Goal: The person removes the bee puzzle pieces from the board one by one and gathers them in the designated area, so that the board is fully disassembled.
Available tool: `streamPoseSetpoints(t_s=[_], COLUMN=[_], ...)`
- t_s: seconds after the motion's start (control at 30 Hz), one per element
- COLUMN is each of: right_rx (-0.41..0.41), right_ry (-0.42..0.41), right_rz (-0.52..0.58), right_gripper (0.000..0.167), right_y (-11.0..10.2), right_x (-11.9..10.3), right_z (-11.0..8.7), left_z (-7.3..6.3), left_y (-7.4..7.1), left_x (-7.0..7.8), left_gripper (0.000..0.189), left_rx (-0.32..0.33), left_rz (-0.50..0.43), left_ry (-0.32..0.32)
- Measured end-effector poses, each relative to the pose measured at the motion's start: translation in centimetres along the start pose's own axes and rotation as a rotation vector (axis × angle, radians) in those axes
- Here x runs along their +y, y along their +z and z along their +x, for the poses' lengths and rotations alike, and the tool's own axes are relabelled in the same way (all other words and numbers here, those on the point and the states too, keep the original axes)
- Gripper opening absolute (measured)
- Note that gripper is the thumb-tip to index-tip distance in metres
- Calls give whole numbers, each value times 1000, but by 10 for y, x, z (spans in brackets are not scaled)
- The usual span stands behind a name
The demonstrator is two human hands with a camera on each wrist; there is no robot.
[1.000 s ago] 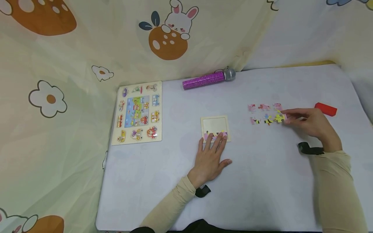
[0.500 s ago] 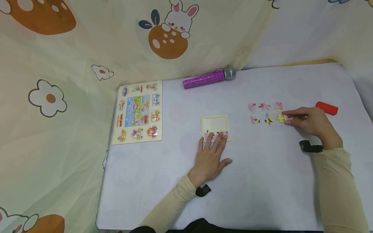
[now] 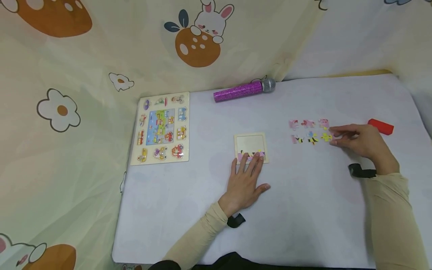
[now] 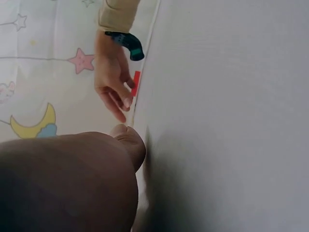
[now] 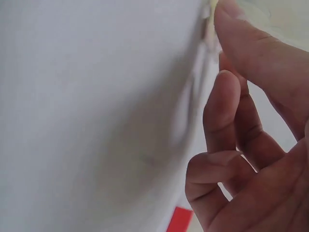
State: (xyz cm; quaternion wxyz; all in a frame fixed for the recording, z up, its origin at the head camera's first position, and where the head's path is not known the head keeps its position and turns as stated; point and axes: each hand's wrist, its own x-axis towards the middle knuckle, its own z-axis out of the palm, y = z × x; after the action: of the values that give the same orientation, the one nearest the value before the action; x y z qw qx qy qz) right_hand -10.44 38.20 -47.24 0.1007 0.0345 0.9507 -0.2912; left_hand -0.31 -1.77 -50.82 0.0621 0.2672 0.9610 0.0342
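Observation:
My left hand [image 3: 241,185] lies flat with fingers spread, its fingertips on the lower edge of a small square puzzle frame [image 3: 250,141]. Along the bottom of the frame runs a row of pink, yellow and black puzzle pieces [image 3: 240,154], partly hidden by the fingers. At the right, loose jigsaw pieces [image 3: 308,123] lie in two rows on the white table. My right hand [image 3: 362,142] pinches the yellow-and-pink puzzle piece [image 3: 326,137] at the right end of the near row. In the right wrist view, the thumb [image 5: 260,50] meets a yellowish edge at the top.
A red block [image 3: 381,126] lies just beyond the right hand. At the back edge is a purple glitter microphone [image 3: 241,91]. A larger vehicle puzzle board [image 3: 182,150] sits at the left. A printed curtain [image 3: 91,93] borders the table.
The whole head view has shifted slightly. Both hands keep their places, the left on the frame and the right at the yellow-and-pink puzzle piece.

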Motion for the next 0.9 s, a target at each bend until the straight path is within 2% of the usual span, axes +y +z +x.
streamPoseSetpoints(t_s=[0.13, 0.23, 0.4, 0.53, 0.6, 0.73, 0.83, 0.9], right_rx=[36, 22, -35, -51, -44, -65, -107, -138], right_ry=[-44, -88, -178, -297, -378, -501, -531, -540], right_rz=[33, 51, 94, 128, 129, 141, 155, 168], right_gripper=[50, 46, 40, 38, 35, 31, 29, 27], right_y=[1, 6, 22, 44, 55, 75, 87, 92], right_x=[-11, -26, -55, -79, -91, -111, -126, -137], right_z=[-1, 1, 5, 12, 16, 23, 26, 27], left_z=[0, -1, -2, -3, -3, -5, -7, -8], left_y=[1, 0, -2, -3, -3, -5, -5, -4], left_x=[2, 2, 3, 4, 4, 6, 8, 8], left_gripper=[90, 87, 82, 80, 81, 85, 89, 90], left_rx=[-18, -13, 35, 69, 50, -32, -65, -65], left_rz=[-28, -27, -24, -26, -16, 23, 28, 18], left_ry=[-10, -13, -6, -6, -10, -12, -11, -14])
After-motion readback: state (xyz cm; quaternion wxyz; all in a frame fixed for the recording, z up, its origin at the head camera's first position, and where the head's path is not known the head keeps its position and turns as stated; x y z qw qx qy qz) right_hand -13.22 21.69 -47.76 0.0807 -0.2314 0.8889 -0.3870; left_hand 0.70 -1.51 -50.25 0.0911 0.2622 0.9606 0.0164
